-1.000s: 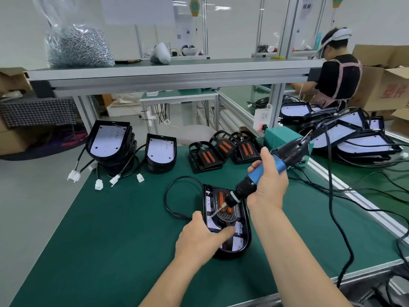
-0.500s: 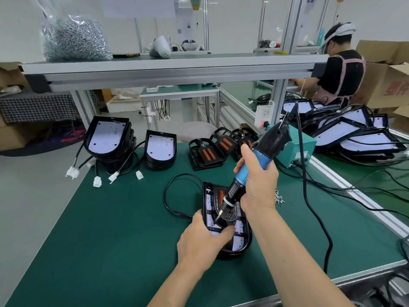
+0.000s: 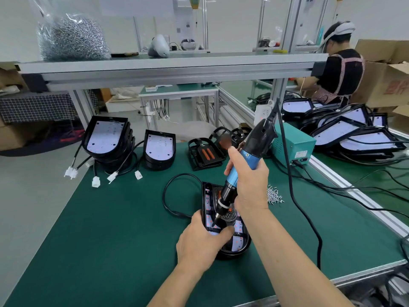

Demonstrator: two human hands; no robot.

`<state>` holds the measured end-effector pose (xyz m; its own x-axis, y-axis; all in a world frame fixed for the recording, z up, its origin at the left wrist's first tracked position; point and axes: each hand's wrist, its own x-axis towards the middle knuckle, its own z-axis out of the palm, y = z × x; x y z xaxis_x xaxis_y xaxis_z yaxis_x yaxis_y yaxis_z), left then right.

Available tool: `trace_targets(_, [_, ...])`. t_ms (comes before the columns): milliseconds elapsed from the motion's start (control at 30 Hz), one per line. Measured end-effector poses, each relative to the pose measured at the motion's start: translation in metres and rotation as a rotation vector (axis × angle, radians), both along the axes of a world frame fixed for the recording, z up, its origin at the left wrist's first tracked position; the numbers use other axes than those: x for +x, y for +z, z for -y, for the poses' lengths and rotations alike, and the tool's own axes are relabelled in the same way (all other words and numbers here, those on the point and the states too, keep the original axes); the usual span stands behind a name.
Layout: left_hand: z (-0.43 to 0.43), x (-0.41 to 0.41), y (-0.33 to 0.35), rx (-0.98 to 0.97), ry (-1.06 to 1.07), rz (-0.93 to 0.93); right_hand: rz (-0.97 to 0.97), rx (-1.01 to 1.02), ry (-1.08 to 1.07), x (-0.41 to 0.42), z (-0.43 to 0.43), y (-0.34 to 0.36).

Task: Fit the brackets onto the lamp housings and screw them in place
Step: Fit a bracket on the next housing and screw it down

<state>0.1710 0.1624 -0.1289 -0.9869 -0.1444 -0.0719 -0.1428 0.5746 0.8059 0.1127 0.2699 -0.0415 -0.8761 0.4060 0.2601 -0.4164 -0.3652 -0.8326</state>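
A black lamp housing (image 3: 240,245) lies on the green mat near the front. A black bracket with orange strips (image 3: 230,217) sits inside it, largely hidden by the tool. My left hand (image 3: 199,238) grips the housing's left edge, thumb over the rim. My right hand (image 3: 249,185) holds a blue and black electric screwdriver (image 3: 245,158) almost upright. Its bit tip touches the housing's inner left side, just above my left thumb.
Loose screws (image 3: 274,196) lie right of the housing. Spare brackets (image 3: 204,154) and stacked housings (image 3: 106,140) (image 3: 159,149) stand at the back. A teal power box (image 3: 292,145), cables and more housings (image 3: 354,134) fill the right. Another person (image 3: 338,63) works beyond.
My right hand has tilted the screwdriver from slanted to nearly upright and brought its bit down to the housing's left inner side. My left hand stays on the housing.
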Motion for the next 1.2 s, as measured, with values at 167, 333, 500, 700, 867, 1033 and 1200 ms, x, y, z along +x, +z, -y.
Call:
trace_targets(167, [-0.001, 0.001, -0.003, 0.016, 0.026, -0.015, -0.046, 0.077, 0.082, 0.004, 0.004, 0.001])
trace_targets(333, [-0.002, 0.001, -0.003, -0.005, 0.029, -0.027, -0.044, 0.084, 0.090, 0.007, 0.005, -0.001])
trace_targets(500, [-0.002, 0.002, -0.001, -0.005, 0.029, -0.024, -0.103, 0.065, 0.161, 0.016, 0.003, -0.003])
trace_targets(700, [0.001, 0.004, -0.001, 0.013, 0.006, -0.029, -0.110, 0.035, 0.156, 0.022, 0.002, 0.004])
trace_targets(867, [0.004, 0.003, 0.000, 0.044, 0.005, -0.044, -0.055, -0.101, 0.052, 0.027, -0.023, -0.001])
trace_targets(1033, [0.005, 0.006, 0.001, 0.069, -0.003, -0.063, -0.043, -0.156, -0.038, 0.026, -0.076, 0.003])
trace_targets(1200, [0.004, 0.007, 0.005, 0.088, -0.010, -0.064, 0.166, -0.407, -0.310, 0.036, -0.143, -0.030])
